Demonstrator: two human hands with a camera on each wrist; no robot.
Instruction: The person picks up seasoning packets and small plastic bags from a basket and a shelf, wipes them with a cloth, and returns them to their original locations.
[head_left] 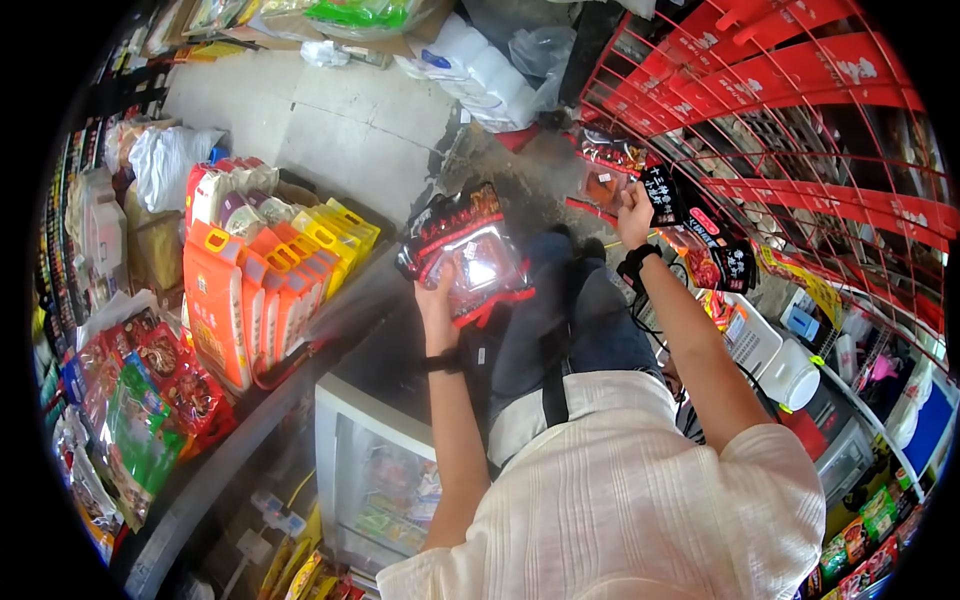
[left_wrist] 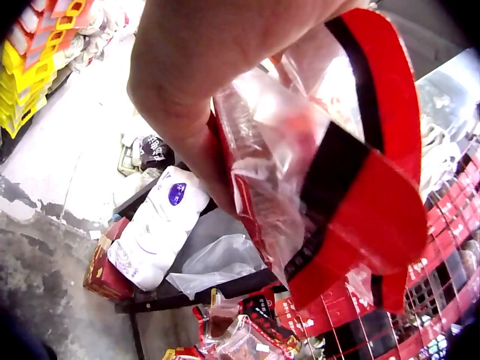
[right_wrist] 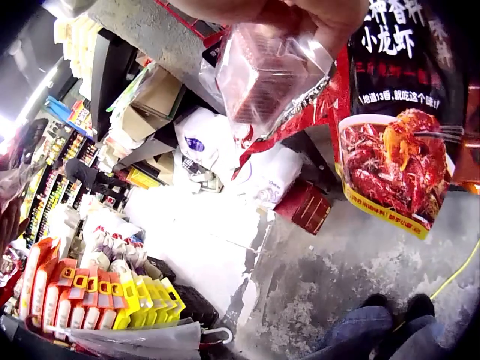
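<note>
In the head view the left hand (head_left: 436,296) grips the lower left edge of a black and red packet (head_left: 478,255) with a clear window. That packet's clear and red plastic (left_wrist: 277,150) fills much of the left wrist view, under the left hand (left_wrist: 195,82). The right hand (head_left: 634,212) pinches a smaller red packet (head_left: 602,184) beside the red wire rack. In the right wrist view the right hand (right_wrist: 277,13) holds this clear-windowed packet (right_wrist: 259,79); a black crayfish packet (right_wrist: 397,135) hangs just beside it.
A red wire rack (head_left: 800,110) rises at the right. Orange packs (head_left: 215,300) and yellow packs (head_left: 345,235) stand at the left. A white-framed glass cabinet (head_left: 375,470) is by the person's left side. White wrapped rolls (head_left: 480,75) lie at the far side.
</note>
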